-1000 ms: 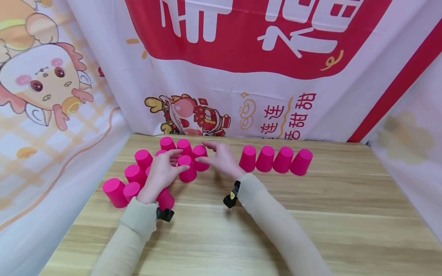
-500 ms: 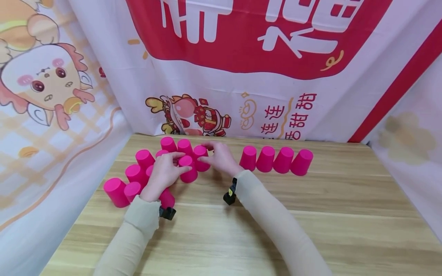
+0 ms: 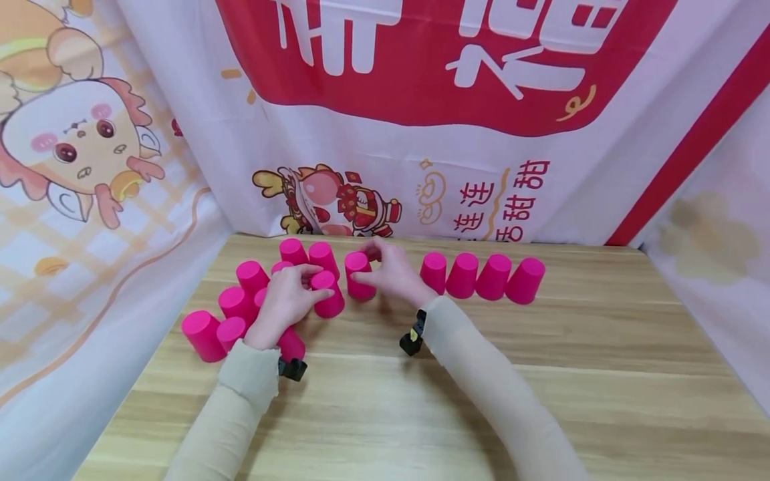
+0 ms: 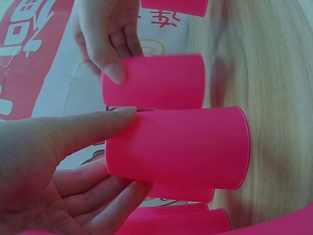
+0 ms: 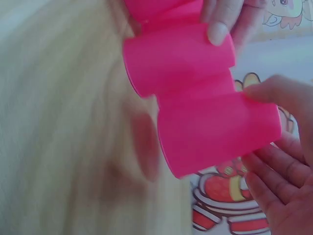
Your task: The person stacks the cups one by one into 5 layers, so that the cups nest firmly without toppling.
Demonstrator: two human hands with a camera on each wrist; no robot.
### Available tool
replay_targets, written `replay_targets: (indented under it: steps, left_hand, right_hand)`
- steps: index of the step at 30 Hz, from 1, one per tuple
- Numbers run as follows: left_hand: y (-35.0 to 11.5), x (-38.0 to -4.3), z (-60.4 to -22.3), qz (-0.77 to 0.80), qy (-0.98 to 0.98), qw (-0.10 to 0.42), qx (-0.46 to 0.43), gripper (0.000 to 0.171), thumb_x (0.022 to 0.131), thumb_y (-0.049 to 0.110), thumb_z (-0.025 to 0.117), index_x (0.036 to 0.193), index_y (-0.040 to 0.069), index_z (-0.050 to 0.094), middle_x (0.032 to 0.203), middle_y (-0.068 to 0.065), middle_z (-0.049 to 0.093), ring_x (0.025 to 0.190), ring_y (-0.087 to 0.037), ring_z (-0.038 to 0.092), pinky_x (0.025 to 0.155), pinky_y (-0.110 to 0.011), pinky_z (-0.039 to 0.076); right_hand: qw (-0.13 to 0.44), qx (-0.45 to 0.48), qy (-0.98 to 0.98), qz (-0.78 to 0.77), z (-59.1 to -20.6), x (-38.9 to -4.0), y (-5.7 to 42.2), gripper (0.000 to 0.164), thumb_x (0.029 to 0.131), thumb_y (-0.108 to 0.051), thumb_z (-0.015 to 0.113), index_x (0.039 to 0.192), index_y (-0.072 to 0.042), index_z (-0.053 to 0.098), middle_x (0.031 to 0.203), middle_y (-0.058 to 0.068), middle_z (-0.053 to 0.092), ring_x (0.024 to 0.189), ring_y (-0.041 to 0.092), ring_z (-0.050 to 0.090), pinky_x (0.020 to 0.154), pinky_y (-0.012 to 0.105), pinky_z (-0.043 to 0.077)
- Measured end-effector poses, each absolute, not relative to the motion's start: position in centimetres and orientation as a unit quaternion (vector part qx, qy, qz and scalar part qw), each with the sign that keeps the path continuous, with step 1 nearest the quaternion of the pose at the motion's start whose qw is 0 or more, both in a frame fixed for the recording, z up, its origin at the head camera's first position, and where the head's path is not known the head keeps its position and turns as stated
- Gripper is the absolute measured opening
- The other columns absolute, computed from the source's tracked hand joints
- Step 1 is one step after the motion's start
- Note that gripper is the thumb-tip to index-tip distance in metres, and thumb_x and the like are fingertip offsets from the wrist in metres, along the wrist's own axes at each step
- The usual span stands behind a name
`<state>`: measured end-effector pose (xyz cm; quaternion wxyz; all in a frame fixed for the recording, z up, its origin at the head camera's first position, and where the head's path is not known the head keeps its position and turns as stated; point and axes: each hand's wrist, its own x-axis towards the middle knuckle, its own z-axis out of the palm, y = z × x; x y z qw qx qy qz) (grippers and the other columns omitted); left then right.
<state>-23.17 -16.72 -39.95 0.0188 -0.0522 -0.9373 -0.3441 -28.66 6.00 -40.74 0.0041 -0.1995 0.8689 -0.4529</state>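
Observation:
My left hand (image 3: 287,298) pinches an upside-down bright pink cup (image 3: 328,302) near its closed top, thumb on one side and fingers on the other. Just to the right, my right hand (image 3: 397,275) grips a second pink cup (image 3: 359,287), also mouth down. A narrow gap separates the two cups in the head view. The left wrist view shows the left thumb (image 4: 105,125) lying along the near cup (image 4: 186,149). In the right wrist view, the right thumb and fingers span the closed end of the right-hand cup (image 5: 220,132).
More pink cups (image 3: 202,334) stand upside down in a cluster on the left, some partly hidden by my left hand and forearm. Several others form a row (image 3: 494,279) to the right of my right hand. A printed cloth (image 3: 385,143) hangs behind the wooden table (image 3: 373,401).
My right hand has moved a little to the right with its cup, opening a gap beside the left-hand cup. The left hand keeps its hold and has barely shifted.

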Motion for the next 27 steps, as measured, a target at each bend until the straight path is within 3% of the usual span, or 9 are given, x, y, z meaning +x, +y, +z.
replay_targets:
  steps: [6,13,23,27]
  left_hand:
    - [-16.6,-23.0,-39.9,-0.343,-0.938,0.009,-0.045,0.058,0.087,0.025,0.083,0.136,0.002,0.063,0.125,-0.018,0.066,0.099,-0.032,0.061,0.082,-0.044,0.058]
    - [-16.6,-23.1,-39.7,-0.34,-0.94,0.005,-0.044,0.058,0.088,0.025,0.083,0.137,0.002,0.062,0.119,-0.017,0.068,0.089,-0.03,0.06,0.075,-0.04,0.055]
    - [-16.7,-23.2,-39.9,-0.339,-0.94,0.003,-0.044,0.059,0.088,0.026,0.083,0.138,0.002,0.062,0.122,-0.018,0.067,0.094,-0.031,0.06,0.077,-0.041,0.056]
    - [-16.7,-23.2,-39.9,-0.341,-0.939,0.002,-0.044,0.06,0.088,0.027,0.083,0.139,0.003,0.061,0.121,-0.017,0.067,0.093,-0.031,0.059,0.076,-0.04,0.055]
  right_hand:
    - [-0.008,-0.2,0.876,-0.44,-39.3,-28.5,8.2,0.053,0.084,-0.029,0.086,0.13,-0.013,0.066,0.114,-0.002,0.065,0.107,0.02,0.06,0.091,0.035,0.052]
    - [-0.034,-0.198,0.888,-0.415,-37.6,-28.8,11.3,0.049,0.082,-0.034,0.087,0.125,-0.013,0.072,0.115,-0.002,0.069,0.105,0.017,0.061,0.093,0.035,0.051]
    - [-0.048,-0.204,0.915,-0.345,-37.8,-29.3,14.1,0.047,0.078,-0.039,0.09,0.116,-0.014,0.077,0.109,-0.002,0.072,0.109,0.021,0.057,0.099,0.045,0.041]
    - [-0.04,-0.196,0.917,-0.345,-38.7,-29.6,14.3,0.046,0.077,-0.038,0.092,0.114,-0.014,0.078,0.108,-0.002,0.072,0.107,0.021,0.059,0.094,0.04,0.046]
